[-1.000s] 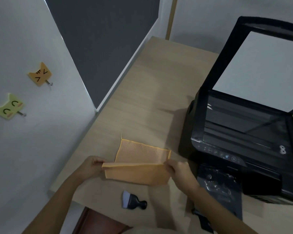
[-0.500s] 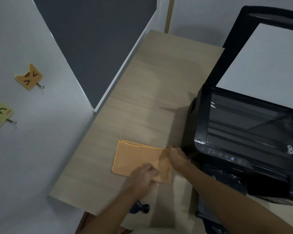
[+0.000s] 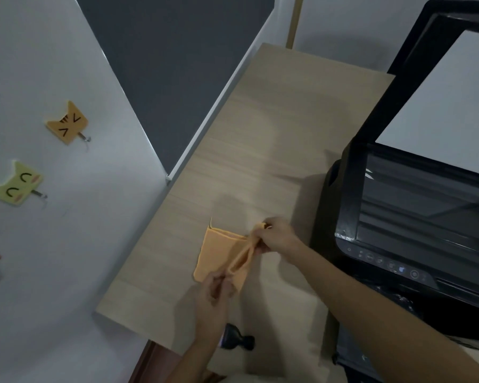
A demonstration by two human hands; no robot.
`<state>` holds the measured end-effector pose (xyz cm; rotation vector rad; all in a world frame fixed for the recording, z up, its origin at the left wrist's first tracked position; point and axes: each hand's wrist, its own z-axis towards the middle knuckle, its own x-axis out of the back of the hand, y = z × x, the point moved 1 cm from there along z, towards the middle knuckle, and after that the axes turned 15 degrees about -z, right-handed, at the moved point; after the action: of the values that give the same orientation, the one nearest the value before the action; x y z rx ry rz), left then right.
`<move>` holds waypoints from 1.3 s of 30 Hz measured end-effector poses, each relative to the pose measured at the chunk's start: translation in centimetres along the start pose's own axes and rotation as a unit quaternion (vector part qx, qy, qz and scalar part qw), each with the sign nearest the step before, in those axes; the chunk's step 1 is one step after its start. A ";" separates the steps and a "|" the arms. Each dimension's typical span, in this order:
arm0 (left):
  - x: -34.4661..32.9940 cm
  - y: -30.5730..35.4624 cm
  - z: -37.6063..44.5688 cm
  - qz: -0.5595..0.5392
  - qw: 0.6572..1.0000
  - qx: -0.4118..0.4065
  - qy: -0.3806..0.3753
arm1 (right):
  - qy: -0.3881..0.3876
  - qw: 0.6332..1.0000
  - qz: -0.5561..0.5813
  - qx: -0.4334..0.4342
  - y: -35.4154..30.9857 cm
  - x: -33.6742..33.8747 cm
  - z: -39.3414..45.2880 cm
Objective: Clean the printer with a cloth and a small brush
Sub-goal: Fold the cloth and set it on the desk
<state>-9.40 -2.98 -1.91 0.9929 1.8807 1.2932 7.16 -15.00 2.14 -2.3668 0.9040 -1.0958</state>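
Pinching an orange cloth (image 3: 224, 252) at two ends, a person readies it on a pale wooden table (image 3: 274, 128) just left of a black printer (image 3: 415, 217). The right hand (image 3: 277, 237) is closed on the cloth's far corner, which is bunched between its fingers nearest the printer; the left hand (image 3: 215, 288) grips the near edge with thumb and fingers drawn together, so the fabric is gathered into a long fold between the two hands. Both hands hold the cloth and nothing else.

A small brush (image 3: 239, 340) with a dark handle lies on the table, near its front edge, further from the printer than the cloth's right end and partly hidden behind the left wrist. The printer's lid (image 3: 451, 98) stands raised, its white underside showing above the scanner glass.

The job appears barely begun: the cloth is only being folded or gathered, it has not met the printer, and the brush lies untouched. Wiping and brushing all seem still to come.

No brand name or lettering can be read. The printer's front panel shows only small, dim symbols, too faint to make out.
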 end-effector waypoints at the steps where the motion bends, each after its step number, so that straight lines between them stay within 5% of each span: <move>1: 0.7 0.5 0.4 -0.019 0.999 0.014 0.033 | -0.016 0.999 0.036 0.009 -1.4 -1.0 0.0; 5: 3.2 1.0 1.6 0.097 0.986 0.051 0.122 | -0.091 0.985 0.136 0.048 -4.6 -4.6 -0.1; 8: 4.3 0.5 2.5 0.186 0.970 -0.013 0.153 | 0.016 0.979 -0.127 0.158 -2.9 -5.7 -0.2; 10: 4.8 -0.5 3.3 0.310 0.945 -0.090 0.060 | 0.028 0.920 -0.309 0.240 -0.7 -6.8 -0.6; 13: 5.1 -2.6 4.2 0.441 0.885 -0.130 -0.072 | 0.007 0.862 -0.418 0.286 3.4 -8.5 -0.7; 20: 4.4 -3.1 3.1 0.547 0.793 -0.133 -0.234 | 0.025 0.877 -0.395 0.271 8.1 -6.3 -0.6; 27: 3.9 -0.9 3.8 0.588 0.754 -0.145 -0.254 | 0.117 0.865 -0.360 0.330 10.5 -5.6 -7.0; 30: 3.9 -0.7 4.1 0.571 0.760 -0.126 -0.284 | 0.052 0.833 -0.412 0.365 11.9 -8.4 -10.0; 34: 4.2 -0.3 4.8 0.551 0.780 -0.100 -0.280 | -0.024 0.838 -0.451 0.307 12.3 -11.3 -10.9; 37: 3.9 -0.4 5.2 0.515 0.807 -0.080 -0.276 | -0.047 0.879 -0.396 0.262 12.9 -11.0 -11.4; 39: 3.8 -0.2 4.8 0.407 0.877 -0.105 -0.233 | -0.078 0.917 -0.310 0.239 13.0 -9.6 -12.3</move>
<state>-7.42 2.44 -3.93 1.8803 0.9273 1.4668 -12.26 -18.57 -2.68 -2.2976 -0.1998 -1.1476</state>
